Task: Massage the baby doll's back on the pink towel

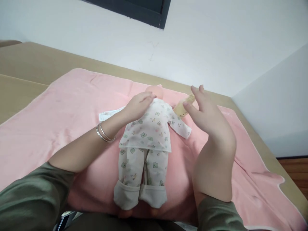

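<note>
A baby doll lies on its back on a pink blanket [79, 96], dressed in a white patterned top [151, 128] and matching trousers [131, 163] with turned-up cuffs. Its head [154, 91] points away from me and is partly covered by my fingers. My left hand [139, 107] is over the top near the doll's shoulder, fingers stretched out and close together; whether it touches the cloth I cannot tell. To the right of the doll, my right hand [207, 110] is raised with fingers apart, holding nothing. Partly behind it lies a pale yellow object [181, 109] with small dark marks.
The blanket covers much of a tan table [36, 61], whose far edge meets a white wall [204, 41]. A dark frame [144, 12] is set in that wall. Another wall [279, 96] rises on the right, beside a strip of brown wood [295, 173].
</note>
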{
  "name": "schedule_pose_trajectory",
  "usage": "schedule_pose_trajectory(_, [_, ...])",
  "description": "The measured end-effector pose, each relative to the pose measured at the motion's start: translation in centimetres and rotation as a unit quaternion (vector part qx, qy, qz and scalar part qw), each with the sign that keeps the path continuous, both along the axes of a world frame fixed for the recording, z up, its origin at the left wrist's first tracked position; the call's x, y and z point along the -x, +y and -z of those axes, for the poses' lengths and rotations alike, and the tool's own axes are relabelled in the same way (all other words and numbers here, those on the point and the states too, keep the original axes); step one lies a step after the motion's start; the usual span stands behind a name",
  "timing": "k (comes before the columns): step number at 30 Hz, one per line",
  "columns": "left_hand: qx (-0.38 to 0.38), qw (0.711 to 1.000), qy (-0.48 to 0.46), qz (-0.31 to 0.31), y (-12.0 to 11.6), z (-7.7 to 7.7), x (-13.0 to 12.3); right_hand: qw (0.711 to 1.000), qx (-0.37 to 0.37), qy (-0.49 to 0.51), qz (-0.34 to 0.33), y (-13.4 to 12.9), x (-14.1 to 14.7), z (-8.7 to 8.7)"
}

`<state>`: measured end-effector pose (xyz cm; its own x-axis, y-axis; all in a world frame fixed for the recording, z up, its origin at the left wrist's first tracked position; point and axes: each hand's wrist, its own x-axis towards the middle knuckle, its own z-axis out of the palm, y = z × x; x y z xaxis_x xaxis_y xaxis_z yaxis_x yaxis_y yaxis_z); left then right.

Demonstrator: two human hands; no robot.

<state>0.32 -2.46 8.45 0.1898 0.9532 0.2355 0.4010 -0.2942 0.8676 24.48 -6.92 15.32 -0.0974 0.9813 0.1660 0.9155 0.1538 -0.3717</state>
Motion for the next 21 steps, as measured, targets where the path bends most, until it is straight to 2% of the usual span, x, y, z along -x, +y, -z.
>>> schedule_pose_trajectory(3, [0.019,0.987,-0.160,0.025,0.2,0.1,-2.0,0.998,-0.046,0.043,0.003,1.8,-2.1,0.9])
schedule_pose_trajectory(5, [0.075,0.975,-0.201,0.053,0.7,-0.5,-3.5,0.997,-0.062,0.052,0.017,3.5,-2.5,1.9])
schedule_pose_trajectory(7, [0.136,0.971,-0.178,0.089,1.7,-1.3,-5.0,0.995,-0.078,0.045,0.040,5.3,-2.4,2.8])
schedule_pose_trajectory(9, [0.165,0.972,-0.123,0.117,3.4,-2.2,-6.5,0.992,-0.107,0.030,0.060,6.6,-2.0,3.5])
schedule_pose_trajectory(11, [0.157,0.975,-0.092,0.129,5.4,-3.0,-8.0,0.989,-0.131,0.003,0.064,7.5,-1.5,3.9])
schedule_pose_trajectory(15, [0.153,0.971,-0.126,0.133,8.9,-3.4,-11.1,0.990,-0.126,-0.055,0.036,8.2,-0.8,4.6])
schedule_pose_trajectory(17, [0.183,0.963,-0.146,0.129,9.5,-3.3,-12.4,0.991,-0.119,-0.059,0.034,8.4,-0.5,5.0])
schedule_pose_trajectory(21, [0.244,0.940,-0.197,0.136,9.1,-2.9,-13.9,0.991,-0.106,-0.057,0.055,8.8,0.2,5.8])
